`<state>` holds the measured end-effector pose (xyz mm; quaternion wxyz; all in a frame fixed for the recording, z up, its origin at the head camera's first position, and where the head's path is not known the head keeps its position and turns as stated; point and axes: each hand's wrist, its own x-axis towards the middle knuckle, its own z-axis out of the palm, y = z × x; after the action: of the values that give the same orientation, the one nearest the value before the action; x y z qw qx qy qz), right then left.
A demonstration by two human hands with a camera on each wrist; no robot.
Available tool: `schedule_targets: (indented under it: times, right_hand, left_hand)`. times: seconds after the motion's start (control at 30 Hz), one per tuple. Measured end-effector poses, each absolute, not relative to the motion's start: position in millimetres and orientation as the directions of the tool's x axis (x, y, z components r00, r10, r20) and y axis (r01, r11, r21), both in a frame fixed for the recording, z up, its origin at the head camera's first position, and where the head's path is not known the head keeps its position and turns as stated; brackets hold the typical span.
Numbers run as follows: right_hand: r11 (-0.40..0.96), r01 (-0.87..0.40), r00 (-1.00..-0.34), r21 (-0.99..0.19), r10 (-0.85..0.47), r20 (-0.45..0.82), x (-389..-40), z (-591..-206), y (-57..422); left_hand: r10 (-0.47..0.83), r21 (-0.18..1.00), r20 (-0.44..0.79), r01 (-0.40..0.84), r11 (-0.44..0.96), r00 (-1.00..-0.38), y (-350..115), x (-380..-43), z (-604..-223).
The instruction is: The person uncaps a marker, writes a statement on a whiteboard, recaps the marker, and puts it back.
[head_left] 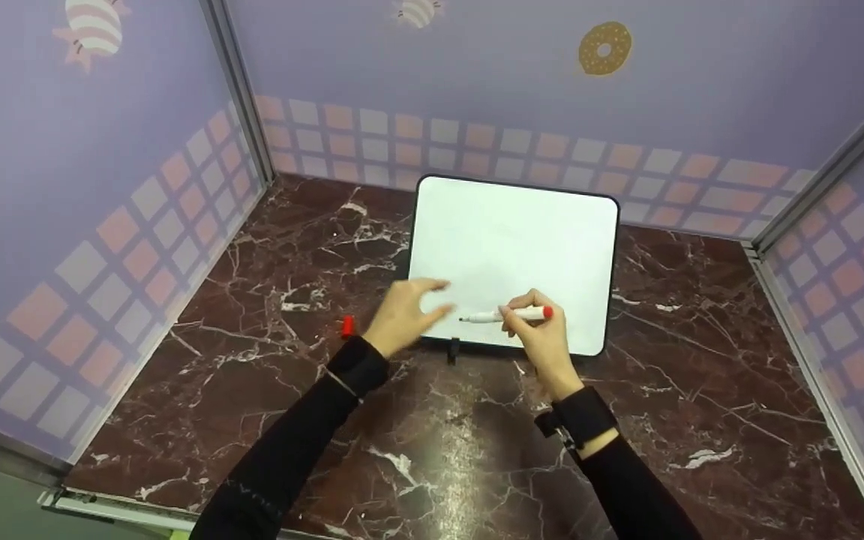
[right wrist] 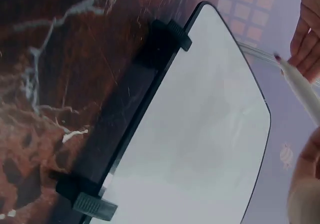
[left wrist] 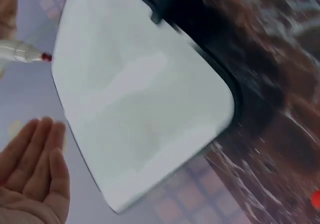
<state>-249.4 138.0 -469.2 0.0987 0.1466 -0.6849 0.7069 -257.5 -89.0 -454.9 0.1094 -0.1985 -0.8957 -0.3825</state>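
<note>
In the head view, my right hand (head_left: 541, 334) pinches a white marker (head_left: 486, 316) with a red end, its bare tip aimed left before the lower part of a whiteboard (head_left: 514, 255). My left hand (head_left: 406, 311) is at the board's lower left, thumb and fingers spread apart with nothing between them. The left wrist view has the left palm (left wrist: 35, 179) with its fingers extended, and the marker (left wrist: 20, 52) beyond. In the right wrist view the marker (right wrist: 302, 87) slants from the right fingers (right wrist: 306, 169) toward the left hand (right wrist: 307, 39).
A red cap (head_left: 347, 325) lies on the dark marbled table (head_left: 267, 420), left of the board. Black feet (right wrist: 95, 206) hold up the black-rimmed whiteboard. Patterned walls (head_left: 477, 90) enclose the back and both sides.
</note>
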Motion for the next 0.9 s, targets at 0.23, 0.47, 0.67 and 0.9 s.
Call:
schedule_targets:
  times: [0.23, 0.47, 0.67, 0.9]
  right_hand:
    - [-0.022, -0.492, -0.87, -0.87, -0.018, 0.493, -272.9, -454.8, 110.2]
    - [0.046, -0.541, -0.841, -0.84, 0.0, 0.541, -297.7, -441.2, 77.5]
    - [0.125, -0.527, -0.845, -0.841, 0.026, 0.534, -323.2, -437.8, 62.9]
    - [0.174, -0.484, -0.867, -0.858, 0.043, 0.497, -357.4, -457.7, 52.2]
  left_hand:
    - [0.048, 0.645, 0.326, 0.259, 0.719, -0.944, -127.5, -294.5, -469.2]
    - [0.018, 0.795, 0.147, 0.129, 0.592, -0.989, -128.0, -308.8, -485.4]
    - [0.004, 0.791, 0.137, 0.112, 0.602, -0.991, -125.5, -314.1, -488.3]
    - [-0.011, 0.832, 0.113, 0.088, 0.547, -0.994, -131.0, -319.8, -493.2]
